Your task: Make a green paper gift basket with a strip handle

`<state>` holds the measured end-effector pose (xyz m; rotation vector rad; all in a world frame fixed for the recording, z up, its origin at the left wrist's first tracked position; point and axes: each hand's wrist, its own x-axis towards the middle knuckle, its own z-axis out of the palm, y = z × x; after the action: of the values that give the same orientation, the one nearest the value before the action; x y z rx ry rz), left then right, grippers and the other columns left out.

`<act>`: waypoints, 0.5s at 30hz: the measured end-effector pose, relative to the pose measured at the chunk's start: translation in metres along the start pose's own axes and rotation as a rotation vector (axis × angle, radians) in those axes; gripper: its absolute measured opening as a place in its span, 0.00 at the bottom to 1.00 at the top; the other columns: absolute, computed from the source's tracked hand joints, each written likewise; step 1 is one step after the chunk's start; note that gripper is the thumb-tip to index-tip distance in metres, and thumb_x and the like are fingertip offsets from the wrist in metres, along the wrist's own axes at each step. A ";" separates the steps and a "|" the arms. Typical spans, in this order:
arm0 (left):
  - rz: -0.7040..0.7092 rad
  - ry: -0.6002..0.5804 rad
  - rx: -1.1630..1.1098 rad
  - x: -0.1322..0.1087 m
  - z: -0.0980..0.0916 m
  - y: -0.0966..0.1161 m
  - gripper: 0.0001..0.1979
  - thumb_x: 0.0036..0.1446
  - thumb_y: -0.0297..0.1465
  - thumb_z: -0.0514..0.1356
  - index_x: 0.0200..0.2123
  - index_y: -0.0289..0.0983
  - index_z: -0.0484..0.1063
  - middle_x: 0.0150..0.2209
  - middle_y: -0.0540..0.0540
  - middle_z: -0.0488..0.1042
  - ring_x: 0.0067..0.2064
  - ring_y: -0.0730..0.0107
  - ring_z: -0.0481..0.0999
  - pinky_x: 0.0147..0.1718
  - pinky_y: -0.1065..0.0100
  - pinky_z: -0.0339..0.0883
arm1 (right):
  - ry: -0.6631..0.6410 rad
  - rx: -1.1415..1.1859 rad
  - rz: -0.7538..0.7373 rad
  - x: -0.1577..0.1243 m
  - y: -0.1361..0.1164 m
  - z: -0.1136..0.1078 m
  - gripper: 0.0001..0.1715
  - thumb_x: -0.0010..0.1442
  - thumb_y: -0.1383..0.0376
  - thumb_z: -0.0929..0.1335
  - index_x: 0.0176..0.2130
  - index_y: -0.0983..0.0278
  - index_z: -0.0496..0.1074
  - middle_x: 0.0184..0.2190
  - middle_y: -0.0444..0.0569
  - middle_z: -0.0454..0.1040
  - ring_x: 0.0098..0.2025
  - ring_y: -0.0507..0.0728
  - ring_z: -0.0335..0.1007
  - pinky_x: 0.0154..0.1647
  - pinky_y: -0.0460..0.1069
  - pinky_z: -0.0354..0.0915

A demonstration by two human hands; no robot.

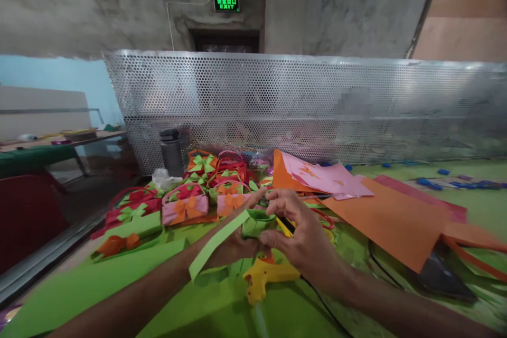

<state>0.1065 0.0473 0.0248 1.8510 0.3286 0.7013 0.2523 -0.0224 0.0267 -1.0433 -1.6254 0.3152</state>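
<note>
My left hand (233,248) is closed around a small folded green felt piece (257,225), a handbag body by its look. From it a light green strip (216,245) sticks out toward the lower left. On the right side of the piece, the curled fingers and thumb of my right hand (297,232) pinch its edge; the fingertips partly hide the contact. Just below both hands lies a yellow glue gun (269,274) with a clear glue stick at its rear. Green felt sheets (99,285) cover the table beneath.
Finished small felt bags with bows (185,208) crowd the back left, beside a dark bottle (171,153). Orange felt sheets (392,216) and pink sheets (328,174) lie at right. A black cord (325,306) crosses the table. Behind stands a perforated metal panel (237,90).
</note>
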 end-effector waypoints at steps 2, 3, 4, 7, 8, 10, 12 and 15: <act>-0.004 -0.035 0.162 0.001 -0.003 -0.001 0.43 0.43 0.17 0.55 0.62 0.43 0.44 0.29 0.52 0.70 0.24 0.76 0.68 0.22 0.76 0.63 | -0.025 -0.067 -0.039 0.000 -0.002 -0.002 0.12 0.47 0.73 0.70 0.31 0.62 0.64 0.44 0.47 0.64 0.49 0.55 0.61 0.48 0.51 0.59; -0.003 -0.059 0.224 0.000 -0.004 0.000 0.44 0.44 0.17 0.54 0.63 0.43 0.41 0.30 0.52 0.69 0.24 0.77 0.67 0.22 0.77 0.63 | -0.037 -0.087 -0.051 0.000 -0.003 -0.002 0.12 0.47 0.74 0.70 0.31 0.62 0.65 0.45 0.47 0.64 0.49 0.55 0.61 0.48 0.50 0.59; 0.010 -0.075 0.269 0.000 -0.005 0.001 0.44 0.44 0.17 0.54 0.63 0.43 0.39 0.32 0.51 0.69 0.25 0.77 0.66 0.23 0.76 0.63 | -0.049 -0.098 -0.064 -0.001 -0.003 -0.001 0.13 0.46 0.75 0.70 0.30 0.62 0.65 0.45 0.47 0.64 0.50 0.55 0.60 0.49 0.50 0.58; 0.029 -0.101 0.330 -0.001 -0.006 0.004 0.44 0.46 0.19 0.55 0.63 0.42 0.36 0.37 0.49 0.70 0.29 0.74 0.67 0.27 0.74 0.64 | -0.080 -0.111 -0.105 -0.001 -0.003 0.000 0.13 0.47 0.76 0.70 0.30 0.62 0.65 0.46 0.48 0.64 0.51 0.54 0.60 0.49 0.49 0.57; 0.024 -0.099 0.329 -0.001 -0.006 0.005 0.44 0.47 0.20 0.56 0.63 0.42 0.36 0.38 0.48 0.70 0.30 0.72 0.67 0.28 0.73 0.65 | -0.076 -0.118 -0.112 -0.001 -0.002 0.000 0.13 0.47 0.76 0.70 0.31 0.62 0.65 0.46 0.48 0.64 0.51 0.54 0.60 0.49 0.49 0.58; 0.010 -0.085 0.307 0.000 -0.007 0.003 0.43 0.48 0.21 0.56 0.63 0.42 0.38 0.36 0.49 0.71 0.29 0.73 0.68 0.27 0.73 0.64 | -0.054 -0.140 -0.117 -0.001 -0.002 0.000 0.14 0.47 0.76 0.70 0.32 0.62 0.65 0.46 0.48 0.64 0.51 0.54 0.60 0.49 0.49 0.58; 0.007 -0.079 0.258 0.000 -0.008 0.001 0.42 0.47 0.19 0.55 0.63 0.44 0.40 0.33 0.50 0.71 0.26 0.75 0.68 0.24 0.75 0.63 | -0.040 -0.159 -0.113 -0.001 -0.003 -0.002 0.15 0.47 0.76 0.70 0.33 0.61 0.65 0.46 0.48 0.64 0.51 0.54 0.60 0.48 0.49 0.59; 0.005 -0.100 0.237 0.001 -0.009 0.000 0.43 0.46 0.19 0.56 0.63 0.43 0.40 0.30 0.51 0.71 0.24 0.76 0.68 0.22 0.76 0.62 | -0.052 -0.159 -0.126 -0.002 -0.005 -0.003 0.12 0.48 0.75 0.69 0.32 0.61 0.65 0.46 0.47 0.64 0.50 0.54 0.60 0.48 0.50 0.59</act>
<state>0.1018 0.0539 0.0274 2.1039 0.3539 0.5902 0.2527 -0.0272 0.0298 -1.0529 -1.7772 0.1307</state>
